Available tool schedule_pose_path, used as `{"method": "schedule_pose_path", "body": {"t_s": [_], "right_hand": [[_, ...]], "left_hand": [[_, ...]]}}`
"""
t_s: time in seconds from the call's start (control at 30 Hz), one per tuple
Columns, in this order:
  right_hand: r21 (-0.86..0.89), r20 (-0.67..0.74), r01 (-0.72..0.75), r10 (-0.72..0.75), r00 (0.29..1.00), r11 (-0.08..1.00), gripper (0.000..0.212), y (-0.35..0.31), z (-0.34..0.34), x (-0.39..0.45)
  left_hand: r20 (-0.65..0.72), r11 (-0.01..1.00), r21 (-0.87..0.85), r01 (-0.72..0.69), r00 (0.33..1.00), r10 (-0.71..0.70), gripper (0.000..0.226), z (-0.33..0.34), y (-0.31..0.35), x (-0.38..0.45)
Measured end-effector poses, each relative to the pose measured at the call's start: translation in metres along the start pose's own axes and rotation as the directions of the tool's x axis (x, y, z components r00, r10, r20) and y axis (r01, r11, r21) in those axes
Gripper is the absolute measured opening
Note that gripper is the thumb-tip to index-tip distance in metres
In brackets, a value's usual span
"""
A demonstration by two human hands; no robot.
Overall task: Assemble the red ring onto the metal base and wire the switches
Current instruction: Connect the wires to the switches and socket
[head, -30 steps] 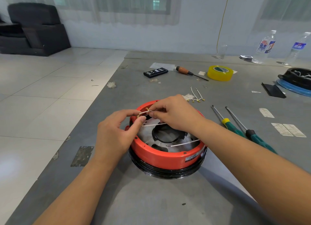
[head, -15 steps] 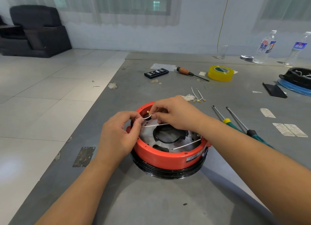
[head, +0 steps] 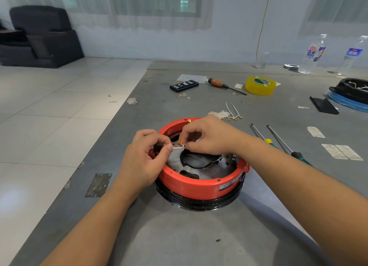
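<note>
1. Head view: the left hand point(head: 142, 158) and right hand point(head: 207, 138) each pinch one end of a short white wire point(head: 177, 146) over the metal base point(head: 225, 166).
2. Since a second ago the wire has dropped lower toward the black switch point(head: 157, 148); connection looks imminent.
3. The red ring point(head: 197, 184) already sits on the base.
4. Spare wires point(head: 232, 112), screwdrivers point(head: 278, 140) and yellow tape point(head: 260, 85) lie on the grey table point(head: 179, 236); a tiled floor lies beyond.

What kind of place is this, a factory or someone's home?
Probably a makeshift workshop in an ordinary room: a grey worktable strewn with green-handled screwdrivers and a yellow tape roll, plus a black armchair on the tiled floor.
</note>
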State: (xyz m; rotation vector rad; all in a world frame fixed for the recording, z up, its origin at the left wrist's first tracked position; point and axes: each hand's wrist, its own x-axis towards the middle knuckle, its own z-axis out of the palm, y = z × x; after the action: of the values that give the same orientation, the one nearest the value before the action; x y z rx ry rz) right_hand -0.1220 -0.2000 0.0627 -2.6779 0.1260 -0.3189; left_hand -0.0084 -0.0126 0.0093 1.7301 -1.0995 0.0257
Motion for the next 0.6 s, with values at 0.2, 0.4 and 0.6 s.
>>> {"method": "schedule_pose_path", "body": {"t_s": [0.2, 0.4, 0.6], "right_hand": [[0.049, -0.011, 0.003, -0.003, 1.000, 0.999, 0.016, 0.0030, -0.0008, -0.0025], [0.074, -0.002, -0.005, 0.005, 1.000, 0.997, 0.014, 0.0054, 0.0001, -0.0044], [0.030, 0.014, -0.038, 0.038, 0.999, 0.999, 0.008, 0.0062, -0.0020, -0.0060]], "left_hand": [[-0.034, 0.999, 0.029, -0.021, 0.999, 0.022, 0.024, 0.0005, 0.0014, 0.0003], [-0.084, 1.000, -0.004, -0.028, 0.996, 0.028, 0.018, 0.0027, -0.0008, 0.0002], [-0.015, 0.998, -0.025, -0.058, 0.998, 0.057, 0.021, -0.0004, -0.0067, 0.0016]]}}
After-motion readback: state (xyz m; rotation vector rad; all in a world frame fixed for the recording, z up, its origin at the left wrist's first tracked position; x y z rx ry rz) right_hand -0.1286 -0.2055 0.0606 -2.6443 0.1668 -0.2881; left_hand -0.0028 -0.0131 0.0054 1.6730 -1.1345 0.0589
